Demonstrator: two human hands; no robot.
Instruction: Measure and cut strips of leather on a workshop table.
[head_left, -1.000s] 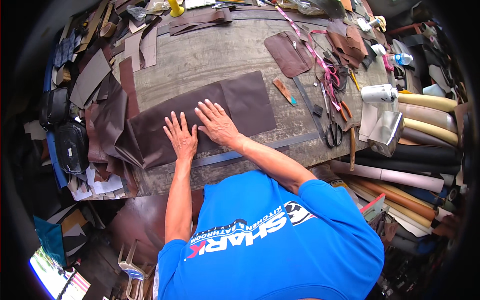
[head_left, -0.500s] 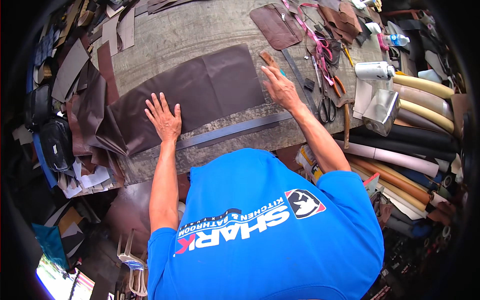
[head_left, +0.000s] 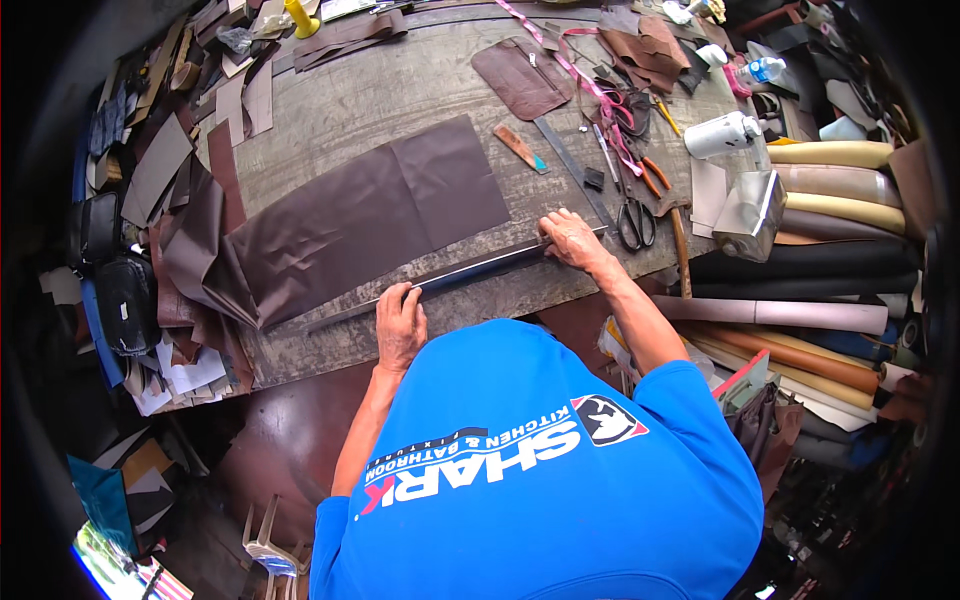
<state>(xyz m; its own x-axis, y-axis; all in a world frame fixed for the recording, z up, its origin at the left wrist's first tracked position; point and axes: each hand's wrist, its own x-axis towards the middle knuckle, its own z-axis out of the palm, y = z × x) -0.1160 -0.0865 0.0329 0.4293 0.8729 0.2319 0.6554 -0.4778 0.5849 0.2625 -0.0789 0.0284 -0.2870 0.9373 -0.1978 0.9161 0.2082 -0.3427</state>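
Observation:
My left hand (head_left: pixel 401 325) and my right hand (head_left: pixel 572 240) are both closed on a long dark metal straightedge (head_left: pixel 475 264), which is tilted up along the front of the worktable (head_left: pixel 330 95). My right hand grips near the straightedge's right end, my left farther down to the left. A dark brown leather sheet (head_left: pixel 370 200) lies just beyond the straightedge, with its left part crumpled over other scraps. A small rust-and-teal strip (head_left: pixel 520 148) and a narrow metal bar (head_left: pixel 565 160) lie beyond my right hand.
Scissors (head_left: pixel 635 225), orange-handled pliers (head_left: pixel 653 175), pink tape (head_left: pixel 610 110), a hammer (head_left: pixel 680 240), a white bottle (head_left: pixel 720 135) and a metal can (head_left: pixel 750 215) sit at right. Material rolls (head_left: pixel 830 180) stack beyond. Scraps (head_left: pixel 155 170) and black cases (head_left: pixel 125 300) crowd the left.
Both hands have left the leather sheet and come down toward the front edge, closing on the straightedge that lay flat there and is now tilted up.

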